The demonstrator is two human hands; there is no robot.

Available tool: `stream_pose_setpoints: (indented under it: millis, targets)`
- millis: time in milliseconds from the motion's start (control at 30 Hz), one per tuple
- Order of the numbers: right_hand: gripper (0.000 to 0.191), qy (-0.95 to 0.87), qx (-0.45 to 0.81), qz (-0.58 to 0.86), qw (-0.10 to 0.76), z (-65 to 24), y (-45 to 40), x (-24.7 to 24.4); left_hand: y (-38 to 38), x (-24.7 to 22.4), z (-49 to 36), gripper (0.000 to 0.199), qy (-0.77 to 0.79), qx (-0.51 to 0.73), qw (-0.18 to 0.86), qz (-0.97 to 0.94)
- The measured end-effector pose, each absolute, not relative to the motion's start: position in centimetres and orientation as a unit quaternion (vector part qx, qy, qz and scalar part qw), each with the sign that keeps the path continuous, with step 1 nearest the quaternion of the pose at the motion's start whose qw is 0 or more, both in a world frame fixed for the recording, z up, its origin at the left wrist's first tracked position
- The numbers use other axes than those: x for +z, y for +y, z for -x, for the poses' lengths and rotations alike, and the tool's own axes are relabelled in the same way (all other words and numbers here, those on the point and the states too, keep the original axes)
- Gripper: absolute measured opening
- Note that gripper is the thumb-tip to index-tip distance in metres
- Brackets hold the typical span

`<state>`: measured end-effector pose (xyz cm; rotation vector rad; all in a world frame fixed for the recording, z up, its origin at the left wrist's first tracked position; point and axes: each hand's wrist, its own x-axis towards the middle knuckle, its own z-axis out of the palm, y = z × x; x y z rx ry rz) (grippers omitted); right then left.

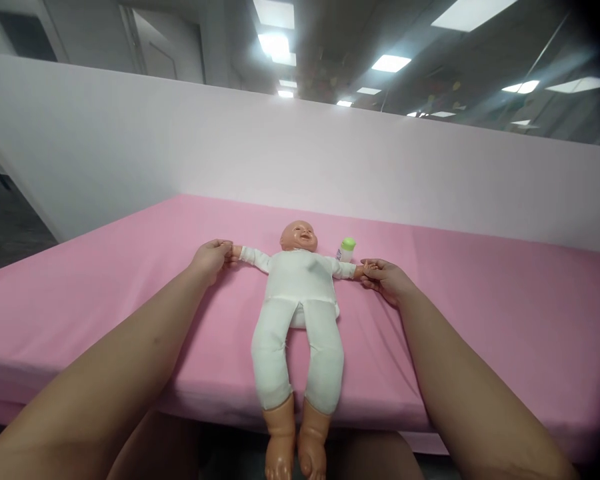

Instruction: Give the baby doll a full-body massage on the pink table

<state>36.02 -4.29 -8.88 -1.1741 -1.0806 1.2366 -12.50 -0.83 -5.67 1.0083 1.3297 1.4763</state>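
A baby doll [300,287] with a white cloth body lies face up, its arms stretched out to both sides and its feet over the near edge of the pink surface. My left hand [215,259] is closed round the doll's hand on the left of the view. On the other side, my right hand [384,279] pinches the doll's other hand between thumb and fingers. Beside the doll's head, a small white bottle with a green cap [347,249] stands near my right hand.
The pink-covered surface [490,320] stretches to both sides. Behind it rises a pale partition wall [300,153]. My legs are under the near edge. A door and ceiling lights show beyond the partition.
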Motion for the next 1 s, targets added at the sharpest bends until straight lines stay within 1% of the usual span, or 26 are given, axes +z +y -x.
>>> stream_pose_setpoints:
  millis: [100,233,367,467,567,633,800,900,1000]
  targets:
    - [0.036,-0.466,0.508,0.488,0.535,-35.8,-4.3,-8.9,-0.8,-5.7,12.8,0.016,0.559,0.584,0.413,-0.42]
    - [0.029,-0.462,0.49,0.505,0.54,-35.4,-4.3,-8.7,-0.5,-5.9,13.2,0.021,0.566,0.582,0.404,-0.421]
    - [0.028,-0.445,0.478,0.518,0.552,-35.2,-4.2,-8.6,0.1,-6.3,13.3,0.015,0.556,0.598,0.417,-0.399]
    - [0.021,-0.433,0.475,0.524,0.559,-35.2,-4.0,-8.7,0.4,-6.4,13.4,0.011,0.556,0.602,0.423,-0.387]
    - [0.016,-0.422,0.47,0.535,0.561,-35.3,-3.9,-8.8,0.6,-6.5,13.4,0.02,0.556,0.601,0.43,-0.38]
    - [0.018,-0.416,0.47,0.539,0.561,-35.4,-3.9,-8.8,0.6,-6.5,13.4,0.025,0.557,0.6,0.435,-0.376]
    - [0.033,-0.413,0.492,0.531,0.553,-35.4,-4.3,-8.5,0.5,-6.5,13.5,0.035,0.553,0.596,0.446,-0.374]
    - [0.038,-0.413,0.504,0.518,0.554,-35.5,-4.4,-8.5,0.4,-6.6,13.5,0.033,0.543,0.595,0.453,-0.383]
    - [0.037,-0.423,0.506,0.509,0.552,-35.5,-4.4,-8.6,0.3,-6.5,13.5,0.028,0.536,0.594,0.456,-0.391]
